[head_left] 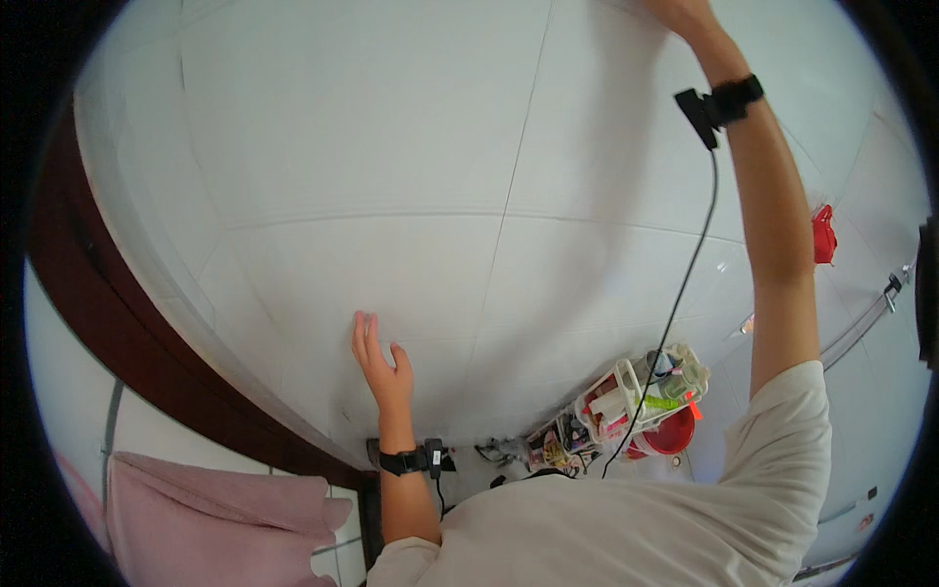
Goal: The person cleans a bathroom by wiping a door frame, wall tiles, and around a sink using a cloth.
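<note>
White tiled wall (pixel 362 127) fills most of the view. My left hand (pixel 385 367) is low in front of it with nothing in it, fingers stretched and thumb apart; whether the fingertips touch the tiles I cannot tell. My right arm stretches up to the top edge, where my right hand (pixel 682 14) is close to the wall. Its fingers are cut off by the frame, so what it holds, if anything, is hidden. Each wrist wears a black strap with a small device, and a thin black cable (pixel 688 269) hangs from the right one.
A white shelf rack (pixel 626 377) with bottles and small items stands low at the wall, beside a red bucket (pixel 673 430). A pink towel (pixel 210 519) hangs at lower left, below a dark brown frame (pixel 156 333). A red item (pixel 824 235) hangs at right.
</note>
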`<act>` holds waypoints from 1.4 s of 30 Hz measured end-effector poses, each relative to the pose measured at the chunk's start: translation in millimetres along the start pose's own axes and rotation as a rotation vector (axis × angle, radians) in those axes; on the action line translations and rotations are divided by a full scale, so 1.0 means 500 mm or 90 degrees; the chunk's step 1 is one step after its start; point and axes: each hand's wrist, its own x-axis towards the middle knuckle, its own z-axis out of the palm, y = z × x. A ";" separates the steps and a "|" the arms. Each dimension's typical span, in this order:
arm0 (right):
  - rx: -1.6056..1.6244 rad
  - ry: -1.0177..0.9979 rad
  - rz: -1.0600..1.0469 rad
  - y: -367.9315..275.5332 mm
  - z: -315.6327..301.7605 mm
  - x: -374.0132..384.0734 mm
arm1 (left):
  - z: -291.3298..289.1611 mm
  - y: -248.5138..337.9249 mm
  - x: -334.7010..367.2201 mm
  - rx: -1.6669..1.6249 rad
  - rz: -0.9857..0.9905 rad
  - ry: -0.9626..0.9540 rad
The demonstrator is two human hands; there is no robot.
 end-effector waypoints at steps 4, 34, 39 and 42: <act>0.042 -0.011 -0.277 -0.181 0.041 -0.083 | -0.049 -0.007 -0.034 0.012 -0.005 0.016; 0.081 0.161 -0.254 -0.411 0.106 0.104 | -0.084 -0.052 -0.041 0.031 -0.055 -0.074; 0.203 -0.147 -0.477 -0.671 0.192 -0.196 | -0.123 -0.047 -0.084 0.047 -0.113 -0.070; 0.234 -0.292 -0.620 -0.749 0.224 -0.456 | -0.150 -0.057 -0.114 0.080 -0.113 -0.052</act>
